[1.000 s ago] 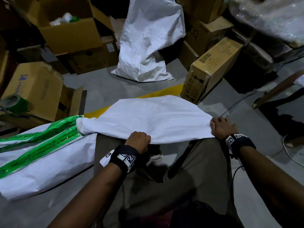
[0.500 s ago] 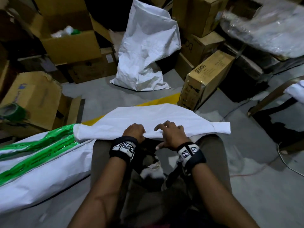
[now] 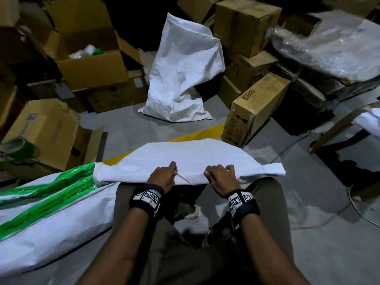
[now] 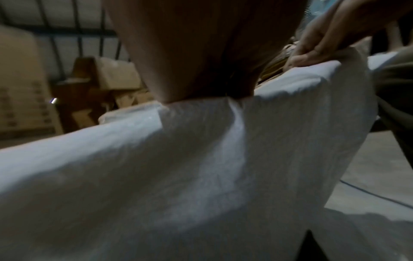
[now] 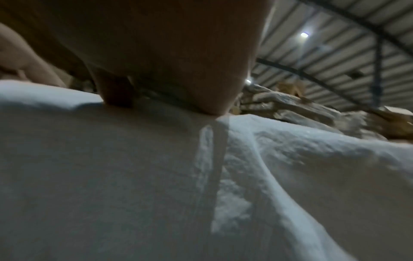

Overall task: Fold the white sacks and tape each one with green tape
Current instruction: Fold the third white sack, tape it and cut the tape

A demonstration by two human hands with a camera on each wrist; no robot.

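White sack (image 3: 195,159) lies folded across the person's lap, both hands now pinching its near edge: left hand (image 3: 163,177), right hand (image 3: 221,178) moved in from the far end, so folding continues; green tape (image 3: 19,148) waits on a box.

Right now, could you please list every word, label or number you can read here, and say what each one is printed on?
"BEARDO": on the side of the long cardboard box right of the slumped white sack.
Blue print on the torn cardboard box at left: too blurred to read.
Dark letters on the stacked box behind: partly hidden, unreadable.
Square black-and-white markers on both wristbands: patterns, no words.
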